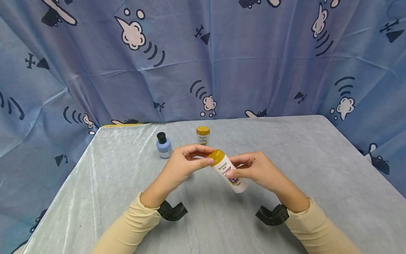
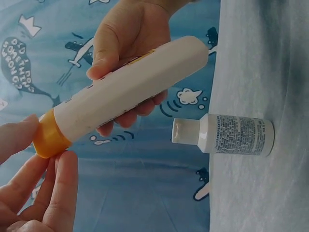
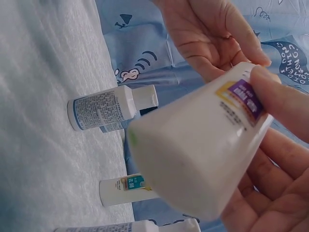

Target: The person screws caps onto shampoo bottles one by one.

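Note:
A white bottle point(image 1: 223, 165) with a gold cap point(image 1: 217, 157) is held tilted above the table, its cap up and to the left. My left hand point(image 1: 182, 162) pinches that cap between thumb and fingers. On the other side, my right hand point(image 1: 261, 171) grips the body, the thumb lying over the printed label. The left wrist view shows the plain back of the bottle point(image 2: 135, 84), with the cap point(image 2: 50, 135) still on it. In the right wrist view the rounded base faces the camera, and a purple label point(image 3: 246, 99) shows beside the thumb.
Behind the hands stand a blue bottle point(image 1: 164, 146) with a black cap and another gold-capped bottle point(image 1: 203, 135). A small white bottle point(image 2: 241, 135) with dense print stands upright on the table. A pale cloth point(image 1: 317, 169) covers the table; a patterned blue curtain point(image 1: 241, 77) hangs behind.

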Motion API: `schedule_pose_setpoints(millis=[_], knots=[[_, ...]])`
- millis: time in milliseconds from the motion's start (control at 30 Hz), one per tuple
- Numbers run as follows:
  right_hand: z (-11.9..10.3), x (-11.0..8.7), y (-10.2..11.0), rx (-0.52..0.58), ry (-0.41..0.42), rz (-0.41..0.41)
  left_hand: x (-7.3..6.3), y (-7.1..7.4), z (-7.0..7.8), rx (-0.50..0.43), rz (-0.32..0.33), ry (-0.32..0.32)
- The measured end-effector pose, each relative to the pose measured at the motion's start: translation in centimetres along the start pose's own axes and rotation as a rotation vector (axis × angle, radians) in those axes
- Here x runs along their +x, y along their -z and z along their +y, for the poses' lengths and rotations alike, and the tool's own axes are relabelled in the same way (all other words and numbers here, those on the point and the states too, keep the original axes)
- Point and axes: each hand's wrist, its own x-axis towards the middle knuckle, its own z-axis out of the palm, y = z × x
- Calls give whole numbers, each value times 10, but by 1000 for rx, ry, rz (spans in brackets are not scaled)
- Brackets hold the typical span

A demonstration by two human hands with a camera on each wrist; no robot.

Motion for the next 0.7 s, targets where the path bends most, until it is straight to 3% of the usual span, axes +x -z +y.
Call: schedule_pose_setpoints(millis=[533,700], knots=[[1,-1,1,31,24,-25,-1,-1,1,14,-77,-134],[3,1,1,37,33,-38,-1,0,0,29,-85,-146]])
